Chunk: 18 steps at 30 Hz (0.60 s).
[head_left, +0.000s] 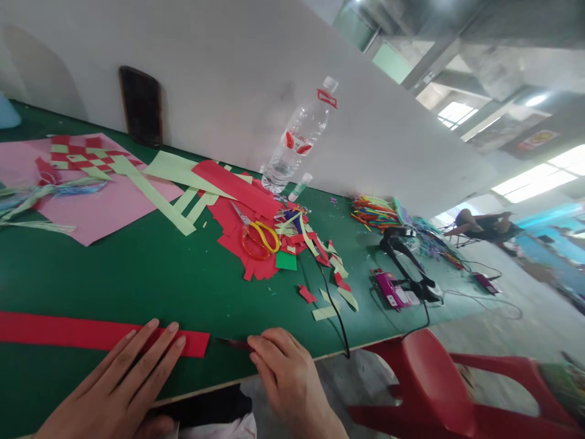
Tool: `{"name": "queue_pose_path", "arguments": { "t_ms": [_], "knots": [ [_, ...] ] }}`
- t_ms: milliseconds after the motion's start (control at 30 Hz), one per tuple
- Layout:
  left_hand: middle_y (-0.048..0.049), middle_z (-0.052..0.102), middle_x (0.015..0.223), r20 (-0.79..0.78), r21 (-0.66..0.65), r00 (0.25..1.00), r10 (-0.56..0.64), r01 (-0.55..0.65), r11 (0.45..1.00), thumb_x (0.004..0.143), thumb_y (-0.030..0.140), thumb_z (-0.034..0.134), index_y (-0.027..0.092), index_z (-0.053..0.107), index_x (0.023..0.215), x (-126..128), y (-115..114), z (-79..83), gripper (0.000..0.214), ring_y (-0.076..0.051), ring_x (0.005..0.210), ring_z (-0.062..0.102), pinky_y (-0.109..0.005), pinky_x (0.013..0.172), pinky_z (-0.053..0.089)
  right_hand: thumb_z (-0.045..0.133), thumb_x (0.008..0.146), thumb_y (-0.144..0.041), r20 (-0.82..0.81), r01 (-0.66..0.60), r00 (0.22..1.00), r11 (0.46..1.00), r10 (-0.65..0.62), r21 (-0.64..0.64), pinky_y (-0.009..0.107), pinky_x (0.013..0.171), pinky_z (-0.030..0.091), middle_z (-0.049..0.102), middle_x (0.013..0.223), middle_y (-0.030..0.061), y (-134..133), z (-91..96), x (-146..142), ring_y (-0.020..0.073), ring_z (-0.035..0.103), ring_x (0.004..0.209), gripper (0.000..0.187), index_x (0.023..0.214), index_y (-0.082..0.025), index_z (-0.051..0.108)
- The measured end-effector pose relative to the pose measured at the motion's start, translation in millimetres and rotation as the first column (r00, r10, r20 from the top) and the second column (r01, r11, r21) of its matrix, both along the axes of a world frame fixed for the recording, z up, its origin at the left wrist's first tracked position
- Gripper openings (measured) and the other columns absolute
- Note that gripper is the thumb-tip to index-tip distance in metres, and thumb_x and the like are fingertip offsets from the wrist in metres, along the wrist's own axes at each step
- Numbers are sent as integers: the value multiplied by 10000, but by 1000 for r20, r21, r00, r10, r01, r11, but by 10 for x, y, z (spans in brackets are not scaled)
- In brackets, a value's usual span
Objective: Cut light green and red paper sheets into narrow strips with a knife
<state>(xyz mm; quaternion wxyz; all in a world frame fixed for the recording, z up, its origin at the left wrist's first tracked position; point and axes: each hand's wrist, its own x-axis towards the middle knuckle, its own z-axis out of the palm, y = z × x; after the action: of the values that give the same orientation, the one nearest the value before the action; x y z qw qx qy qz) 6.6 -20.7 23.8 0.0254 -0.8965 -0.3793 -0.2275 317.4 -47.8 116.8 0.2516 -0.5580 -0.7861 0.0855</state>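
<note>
A long red paper strip (55, 329) lies along the front of the green table. My left hand (123, 378) rests flat on it near its right end, fingers stretched out and slightly apart. Just right of the strip's end, my right hand (287, 372) is closed in a pinch at the table edge. From its fingertips a thin, dark, pointed strip (232, 343) reaches left toward the red paper without touching it. Whether that is paper or a blade I cannot tell. Behind lie scissors (260, 239) with yellow and orange handles, on red paper (228, 235) and scraps.
A plastic bottle (299, 143), a glue stick (300, 187) and a phone (141, 107) stand by the wall. Pink paper (91, 219) with a red-green weave (89, 155) is at left. At right are a black strap (406, 253), cables and a red chair (439, 384); a person sits beyond.
</note>
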Motion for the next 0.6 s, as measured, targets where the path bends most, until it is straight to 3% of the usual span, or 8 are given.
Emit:
{"name": "queue_pose_path", "arguments": {
  "t_ms": [200, 333, 500, 600],
  "knots": [
    [-122, 598, 1639, -73, 67, 997, -6, 11, 998, 938, 759, 607, 219, 292, 1721, -97, 43, -17, 1002, -330, 1488, 583, -445, 1368, 237, 537, 1046, -105, 67, -29, 997, 999, 27, 15, 245, 759, 610, 741, 994, 63, 60, 25, -25, 167, 737, 824, 265, 1133, -204, 767],
    [-120, 615, 1622, -85, 35, 996, 10, -7, 999, 945, 753, 602, 217, 282, 1723, -132, 34, -29, 997, -337, 1467, 604, -474, 1336, 307, 505, 1071, -126, 53, -26, 998, 1000, 26, -1, 245, 746, 596, 740, 995, 54, 44, 2, -26, 157, 720, 801, 284, 1124, -212, 770],
    [-66, 627, 1617, -87, -36, 996, 35, -38, 999, 992, 700, 554, 311, 511, 1613, -188, 52, -85, 734, -327, 1486, 593, -479, 1216, 491, 490, 1093, -161, 69, -41, 997, 999, 40, 6, 263, 742, 599, 746, 1000, 59, 33, -54, -51, 163, 714, 796, 292, 1146, -203, 774],
    [-47, 617, 1628, -131, -61, 991, 4, -12, 998, 1020, 574, 548, 344, 592, 1542, -249, 56, -154, 572, -340, 1493, 585, -545, 1216, 502, 478, 1107, -179, 81, -43, 996, 999, 42, 3, 269, 752, 610, 749, 996, 56, 56, -75, -66, 165, 717, 807, 306, 1172, -207, 775]
  ]
}}
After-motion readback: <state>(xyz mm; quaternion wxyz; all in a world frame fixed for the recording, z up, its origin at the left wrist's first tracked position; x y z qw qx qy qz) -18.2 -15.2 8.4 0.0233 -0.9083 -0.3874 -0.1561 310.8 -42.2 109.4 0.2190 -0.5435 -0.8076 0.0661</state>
